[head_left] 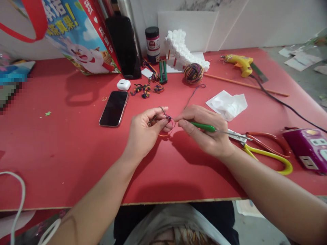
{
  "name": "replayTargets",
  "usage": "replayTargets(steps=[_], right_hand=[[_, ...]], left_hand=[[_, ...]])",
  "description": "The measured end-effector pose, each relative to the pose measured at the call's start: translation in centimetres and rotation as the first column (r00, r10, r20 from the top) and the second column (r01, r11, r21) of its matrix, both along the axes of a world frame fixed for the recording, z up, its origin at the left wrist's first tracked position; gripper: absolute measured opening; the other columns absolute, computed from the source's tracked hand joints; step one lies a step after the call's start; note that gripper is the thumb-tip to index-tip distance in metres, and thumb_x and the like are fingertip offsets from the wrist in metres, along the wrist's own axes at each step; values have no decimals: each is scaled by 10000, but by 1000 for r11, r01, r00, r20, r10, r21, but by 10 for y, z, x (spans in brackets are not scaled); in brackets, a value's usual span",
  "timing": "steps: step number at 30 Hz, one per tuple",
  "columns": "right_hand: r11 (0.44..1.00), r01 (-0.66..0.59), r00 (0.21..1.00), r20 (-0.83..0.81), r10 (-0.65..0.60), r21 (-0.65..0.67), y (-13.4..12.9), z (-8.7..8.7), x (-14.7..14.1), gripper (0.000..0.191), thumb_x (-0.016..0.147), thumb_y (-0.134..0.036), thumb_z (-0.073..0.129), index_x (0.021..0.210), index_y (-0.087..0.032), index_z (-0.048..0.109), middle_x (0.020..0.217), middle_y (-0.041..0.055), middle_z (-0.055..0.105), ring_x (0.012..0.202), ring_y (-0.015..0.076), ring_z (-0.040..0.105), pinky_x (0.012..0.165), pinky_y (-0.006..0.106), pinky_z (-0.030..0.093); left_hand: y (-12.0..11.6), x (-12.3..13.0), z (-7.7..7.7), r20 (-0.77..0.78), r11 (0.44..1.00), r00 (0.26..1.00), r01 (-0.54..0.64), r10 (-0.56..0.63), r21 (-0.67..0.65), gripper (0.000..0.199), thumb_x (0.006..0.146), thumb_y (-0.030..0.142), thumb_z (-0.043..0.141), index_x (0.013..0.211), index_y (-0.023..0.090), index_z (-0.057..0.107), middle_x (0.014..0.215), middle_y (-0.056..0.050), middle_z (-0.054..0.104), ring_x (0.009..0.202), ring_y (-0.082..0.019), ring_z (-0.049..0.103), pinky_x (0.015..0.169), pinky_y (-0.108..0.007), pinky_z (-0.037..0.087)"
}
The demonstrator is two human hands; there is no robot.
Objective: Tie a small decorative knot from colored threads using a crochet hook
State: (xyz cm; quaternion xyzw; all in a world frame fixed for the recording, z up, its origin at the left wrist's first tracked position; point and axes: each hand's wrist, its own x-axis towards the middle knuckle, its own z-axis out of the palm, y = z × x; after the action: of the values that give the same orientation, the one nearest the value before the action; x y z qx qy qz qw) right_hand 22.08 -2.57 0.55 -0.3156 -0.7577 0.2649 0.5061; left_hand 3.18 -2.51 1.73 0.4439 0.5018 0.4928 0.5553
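My left hand pinches a small piece of dark multicoloured crochet work, with a strand looped over the raised index finger. In my right hand is a crochet hook with a green handle, held like a pen. Its tip meets the crochet work between the two hands. An orange-red loop of yarn hangs below the left fingers. From the work a thin strand runs up to a multicoloured ball of yarn. Several small knotted yarn pieces lie beyond my left hand.
Left of my hands lie a phone and a white earbud case. To the right are pliers, crumpled white paper, a purple power socket and a yellow glue gun with a black cord. A box and jar stand behind.
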Motion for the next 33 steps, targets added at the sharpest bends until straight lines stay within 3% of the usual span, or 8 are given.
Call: replayTargets(steps=[7, 11, 16, 18, 22, 28, 33], right_hand=[[987, 44, 999, -12, -46, -152, 0, 8, 4, 212, 1004, -314, 680, 837, -220, 770, 777, 46, 749, 667, 177, 638, 654, 339, 521], [946, 33, 994, -87, -65, -322, 0, 11, 4, 206, 958, -321, 743, 792, -201, 762, 672, 5, 678, 557, 130, 529, 559, 304, 437], [837, -117, 944, -322, -74, -534, 4, 6, 3, 254, 884, -412, 829, 782, -186, 771, 614, 4, 648, 491, 112, 469, 455, 280, 341], [807, -187, 918, -393, -60, -560, 5, 4, 3, 268, 860, -431, 857, 792, -183, 782, 645, 15, 682, 486, 110, 490, 442, 275, 354], [755, -308, 873, -488, -17, -578, 4, 1, -2, 286, 849, -455, 879, 848, -180, 803, 715, 32, 740, 502, 115, 548, 439, 270, 422], [811, -264, 818, -567, -99, -523, 1, -3, -11, 234, 891, -416, 867, 927, -199, 786, 776, 14, 755, 512, 96, 556, 448, 251, 453], [813, -244, 823, -556, -115, -529, 1, -6, -13, 217, 925, -414, 847, 970, -211, 785, 817, 11, 762, 524, 92, 563, 463, 252, 469]], left_hand=[[-1, 0, 0, -59, 999, 998, 21, -19, 25, 233, 810, 122, 821, 1039, 156, 840, 787, -5, 752, 677, -145, 770, 690, -255, 666], [-3, 2, 3, -84, 999, 996, 25, -23, 26, 242, 812, 75, 784, 1031, 160, 845, 781, -1, 748, 633, -126, 740, 615, -230, 646], [-3, 0, 6, -49, 999, 997, 51, -51, 14, 248, 799, 91, 799, 1028, 170, 854, 740, -3, 731, 612, -144, 735, 545, -232, 606], [-2, -1, 5, 8, 998, 998, 68, -68, -4, 256, 787, 107, 816, 1034, 164, 853, 748, -13, 743, 614, -157, 744, 532, -241, 595], [-1, 0, 0, 179, 990, 977, 130, -117, -60, 245, 775, 153, 854, 1019, 159, 846, 781, -45, 793, 686, -172, 772, 657, -277, 639], [-2, 5, 1, 353, 986, 932, 128, -81, -111, 195, 737, 118, 858, 918, 189, 849, 830, -31, 823, 649, -123, 741, 703, -258, 625], [-4, 6, 5, 360, 989, 932, 98, -51, -113, 194, 776, 173, 864, 968, 197, 845, 852, -34, 833, 656, -121, 742, 715, -265, 618]])
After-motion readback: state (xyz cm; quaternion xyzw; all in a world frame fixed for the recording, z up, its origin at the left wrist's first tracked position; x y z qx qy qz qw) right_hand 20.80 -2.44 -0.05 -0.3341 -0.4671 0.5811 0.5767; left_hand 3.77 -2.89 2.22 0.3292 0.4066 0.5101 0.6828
